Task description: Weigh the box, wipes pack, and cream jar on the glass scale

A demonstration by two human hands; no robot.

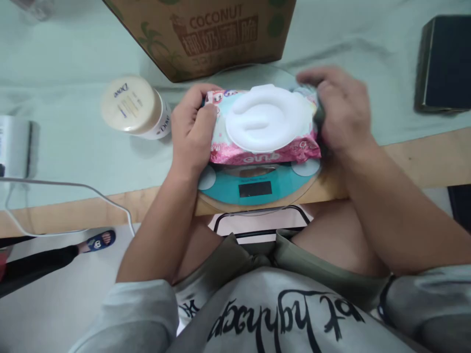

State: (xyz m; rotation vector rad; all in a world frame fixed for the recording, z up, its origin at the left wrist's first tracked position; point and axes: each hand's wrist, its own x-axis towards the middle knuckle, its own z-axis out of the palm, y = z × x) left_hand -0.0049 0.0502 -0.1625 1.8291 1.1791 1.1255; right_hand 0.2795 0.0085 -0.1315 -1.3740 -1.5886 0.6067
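A pack of wet wipes [265, 156], pink and pale blue with a white oval flip lid, sits over a round glass scale [290, 189] with a teal band and a dark display. My left hand [193, 127] grips its left end, thumb on the top side and fingers curled behind. At the opposite end is my right hand [342, 110], slightly blurred, its fingers curled around the crumpled wrapper and the index finger reaching over the far corner. Whether the pack rests fully on the glass is hidden.
Behind the scale stands a brown cardboard box [221, 39]. A Dove jar [128, 105] is left of my left hand. A dark box [447, 63] lies at the right. At far left, a white device [14, 147] sits near a white cable [84, 186] hanging over the wooden table edge [423, 157].
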